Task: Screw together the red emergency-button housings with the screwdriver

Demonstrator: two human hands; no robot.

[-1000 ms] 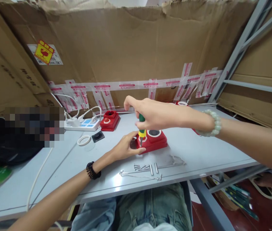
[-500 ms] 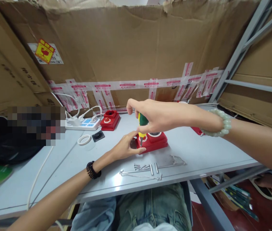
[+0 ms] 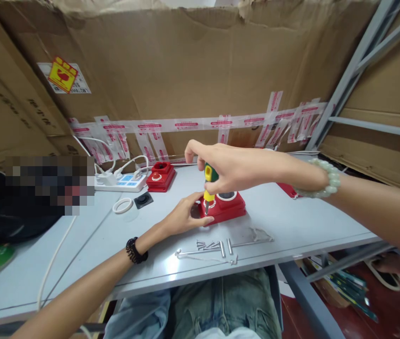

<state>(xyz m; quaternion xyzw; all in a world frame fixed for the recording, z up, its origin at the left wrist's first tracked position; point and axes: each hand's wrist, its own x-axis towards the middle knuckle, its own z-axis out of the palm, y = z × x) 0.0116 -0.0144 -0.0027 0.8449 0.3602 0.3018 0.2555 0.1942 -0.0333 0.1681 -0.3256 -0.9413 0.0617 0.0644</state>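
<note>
My right hand (image 3: 228, 165) grips a green and yellow screwdriver (image 3: 209, 188) from above, its shaft pointing down at the near left corner of a red box (image 3: 227, 212). Whether a screw sits under the tip is too small to tell. A round part with a white ring shows on the box top, partly behind my right hand. My left hand (image 3: 185, 216) is closed around the box's left end, thumb along the front and fingers behind, steadying it on the table. In front of the box lie several screws (image 3: 207, 245) and two metal pins (image 3: 225, 248).
A second red box (image 3: 160, 177) stands at the back left beside a white power strip (image 3: 124, 181). Near it lie a white ring (image 3: 122, 205) and a black square part (image 3: 143, 200). Another red piece (image 3: 287, 190) sits under my right forearm. Cardboard (image 3: 185, 70) walls the back.
The screwdriver's handle has turned a little within my right hand, showing more yellow. My left hand and the red box hold their places; the view has shifted slightly.
</note>
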